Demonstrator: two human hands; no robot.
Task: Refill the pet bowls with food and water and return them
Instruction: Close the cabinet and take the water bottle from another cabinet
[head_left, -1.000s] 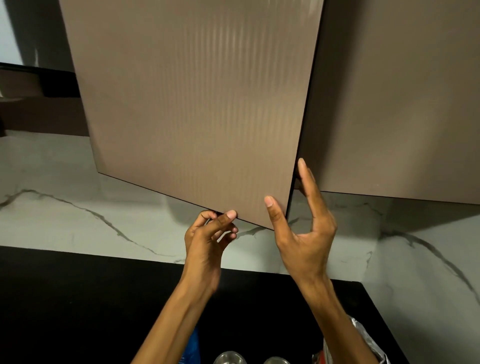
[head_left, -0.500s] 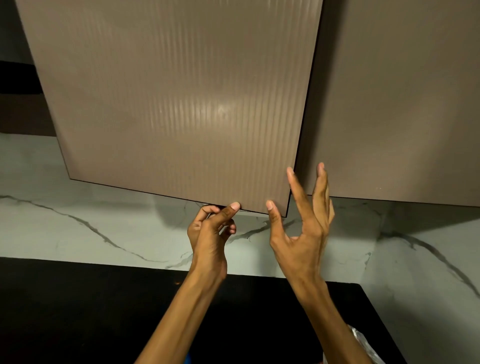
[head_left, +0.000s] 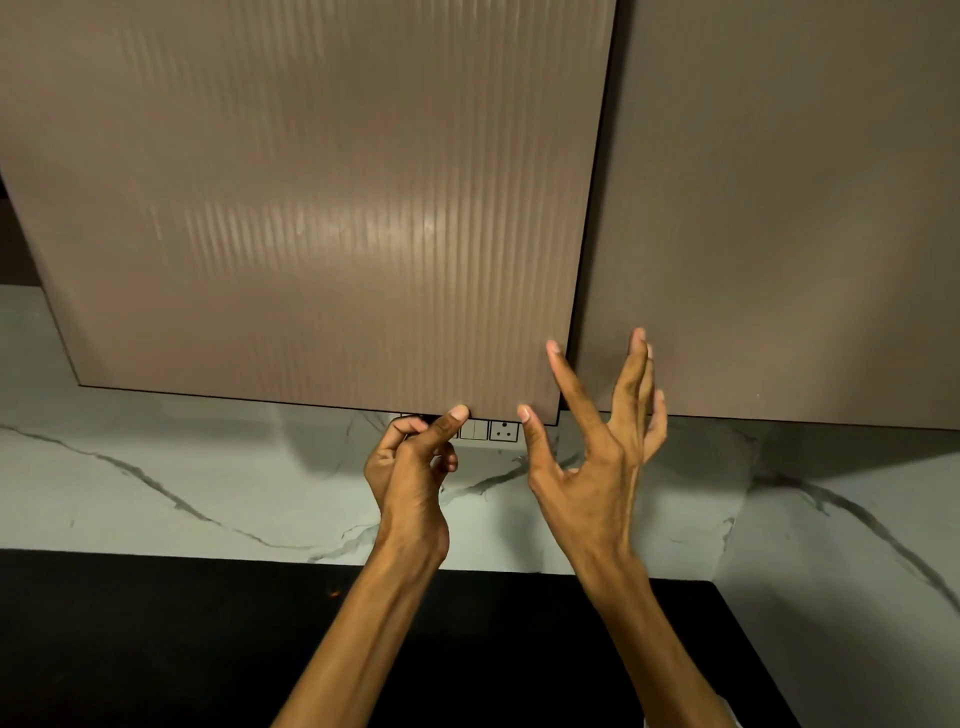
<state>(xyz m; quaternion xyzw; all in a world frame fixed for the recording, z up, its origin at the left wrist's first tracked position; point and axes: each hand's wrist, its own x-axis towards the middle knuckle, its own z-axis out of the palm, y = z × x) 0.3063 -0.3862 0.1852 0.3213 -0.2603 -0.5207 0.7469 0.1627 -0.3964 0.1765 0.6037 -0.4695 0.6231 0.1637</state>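
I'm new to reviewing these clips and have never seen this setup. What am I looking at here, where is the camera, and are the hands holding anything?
There is no machine here: a person wears one wide-angle camera on the head, looking forward and down at their own two bare hands. They stand at a dark countertop backed by a marble-patterned wall, with a wall socket just under the cabinets. The left hand has its fingers curled at the bottom edge of the ribbed brown cabinet door, thumb against the front, so it seems to grip that edge. The right hand is spread open beside the door's corner and holds nothing. A second, plainer door hangs to the right. No pet bowls, food or water show in this picture.
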